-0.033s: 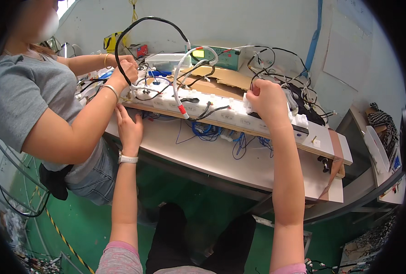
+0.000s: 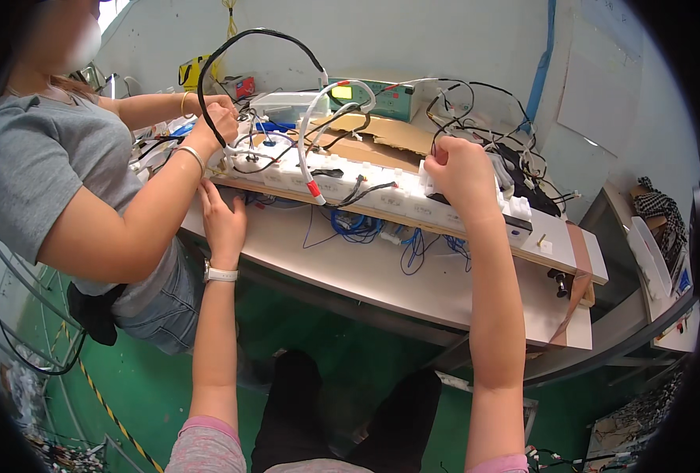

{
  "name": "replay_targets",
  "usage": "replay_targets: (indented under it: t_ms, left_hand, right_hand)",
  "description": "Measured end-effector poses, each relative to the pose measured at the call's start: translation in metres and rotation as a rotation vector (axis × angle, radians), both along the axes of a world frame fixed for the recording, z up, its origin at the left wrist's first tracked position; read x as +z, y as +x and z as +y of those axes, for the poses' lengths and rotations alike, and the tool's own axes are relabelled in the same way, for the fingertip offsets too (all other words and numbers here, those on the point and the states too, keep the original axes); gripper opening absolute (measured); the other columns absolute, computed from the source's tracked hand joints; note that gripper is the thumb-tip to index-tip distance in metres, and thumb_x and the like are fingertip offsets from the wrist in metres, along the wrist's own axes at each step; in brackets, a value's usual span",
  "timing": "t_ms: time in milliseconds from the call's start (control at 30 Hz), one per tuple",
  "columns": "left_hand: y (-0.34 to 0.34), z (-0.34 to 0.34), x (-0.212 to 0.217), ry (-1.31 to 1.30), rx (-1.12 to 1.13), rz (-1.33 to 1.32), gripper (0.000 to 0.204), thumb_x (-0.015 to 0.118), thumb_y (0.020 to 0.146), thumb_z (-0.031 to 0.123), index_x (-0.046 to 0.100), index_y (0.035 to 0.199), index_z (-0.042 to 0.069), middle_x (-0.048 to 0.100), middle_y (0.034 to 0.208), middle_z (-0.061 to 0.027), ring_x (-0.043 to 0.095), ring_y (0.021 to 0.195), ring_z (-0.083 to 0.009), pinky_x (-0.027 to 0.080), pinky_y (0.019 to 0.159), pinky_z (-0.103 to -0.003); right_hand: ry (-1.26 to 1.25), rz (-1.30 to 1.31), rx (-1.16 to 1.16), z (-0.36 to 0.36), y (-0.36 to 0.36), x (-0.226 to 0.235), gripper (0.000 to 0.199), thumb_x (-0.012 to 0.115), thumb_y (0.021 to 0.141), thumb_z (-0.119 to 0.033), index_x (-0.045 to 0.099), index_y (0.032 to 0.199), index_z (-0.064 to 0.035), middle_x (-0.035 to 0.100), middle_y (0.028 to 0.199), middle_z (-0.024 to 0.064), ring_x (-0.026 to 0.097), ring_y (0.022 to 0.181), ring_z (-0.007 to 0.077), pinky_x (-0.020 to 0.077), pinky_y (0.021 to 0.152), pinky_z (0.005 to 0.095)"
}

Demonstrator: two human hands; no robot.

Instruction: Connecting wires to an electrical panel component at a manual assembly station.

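Observation:
A long row of white fixture blocks (image 2: 373,176) stands on a wooden board, with a wire harness (image 2: 306,150) in black and white sleeving looped over it. My right hand (image 2: 464,169) is over the right part of the row. Its thumb and fingers are pinched together at a white block, and whatever they grip is hidden behind them. My left hand (image 2: 225,225) rests at the board's front edge near its left end, fingers stretched out and holding nothing. Several dark wire ends (image 2: 365,191) lie across the blocks between my hands.
A co-worker (image 2: 98,181) in a grey shirt works at the left end, both hands by the harness. Behind the row are a cardboard sheet (image 2: 397,142) and a green tester (image 2: 385,101). Blue wires (image 2: 355,227) hang below the board. Brown tape (image 2: 580,260) wraps the table's right end.

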State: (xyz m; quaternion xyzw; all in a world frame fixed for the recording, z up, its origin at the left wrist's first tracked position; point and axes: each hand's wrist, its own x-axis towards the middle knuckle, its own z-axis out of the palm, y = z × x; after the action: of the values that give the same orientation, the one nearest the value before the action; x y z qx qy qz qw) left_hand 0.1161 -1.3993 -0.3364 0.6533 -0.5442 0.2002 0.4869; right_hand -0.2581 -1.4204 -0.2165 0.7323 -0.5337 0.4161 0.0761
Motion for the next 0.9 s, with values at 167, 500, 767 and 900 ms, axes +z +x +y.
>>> replay_targets:
  t_ms: [167, 500, 767, 900]
  left_hand:
    - [-0.002, 0.0004, 0.0013, 0.011, -0.001, 0.026, 0.074, 0.06, 0.086, 0.011, 0.021, 0.142, -0.017, 0.021, 0.149, -0.037, 0.026, 0.14, -0.0453, 0.027, 0.115, -0.041]
    - [-0.0014, 0.001, 0.0012, 0.026, 0.015, 0.035, 0.075, 0.06, 0.086, 0.013, 0.022, 0.143, -0.016, 0.022, 0.15, -0.0353, 0.027, 0.141, -0.0435, 0.027, 0.115, -0.04]
    - [0.001, -0.0018, -0.0014, 0.027, 0.022, 0.033, 0.075, 0.061, 0.086, 0.013, 0.022, 0.143, -0.016, 0.023, 0.15, -0.0352, 0.027, 0.14, -0.0433, 0.027, 0.115, -0.04]
    - [0.0008, -0.0016, -0.002, 0.033, 0.033, 0.023, 0.076, 0.061, 0.086, 0.014, 0.021, 0.144, -0.014, 0.022, 0.151, -0.0341, 0.027, 0.141, -0.0423, 0.027, 0.115, -0.039]
  right_hand:
    - [0.011, 0.009, -0.011, -0.0013, -0.0002, -0.0005, 0.016, 0.067, 0.077, -0.014, 0.063, 0.074, 0.0014, 0.065, 0.068, 0.0138, 0.063, 0.064, 0.0291, 0.0502, 0.065, 0.0366]
    - [-0.009, -0.002, -0.006, -0.0028, 0.0003, -0.0008, 0.014, 0.067, 0.075, -0.014, 0.064, 0.072, -0.0005, 0.065, 0.068, 0.0143, 0.064, 0.066, 0.0305, 0.0516, 0.065, 0.0379]
    - [-0.005, 0.005, -0.003, -0.0024, -0.0001, -0.0007, 0.015, 0.067, 0.077, -0.013, 0.065, 0.075, 0.0015, 0.065, 0.068, 0.0148, 0.064, 0.064, 0.0294, 0.0512, 0.066, 0.0358]
    - [-0.006, 0.012, -0.007, -0.0034, -0.0011, -0.0017, 0.016, 0.067, 0.077, -0.014, 0.065, 0.074, 0.0013, 0.065, 0.068, 0.0146, 0.064, 0.065, 0.0299, 0.0511, 0.066, 0.0363]
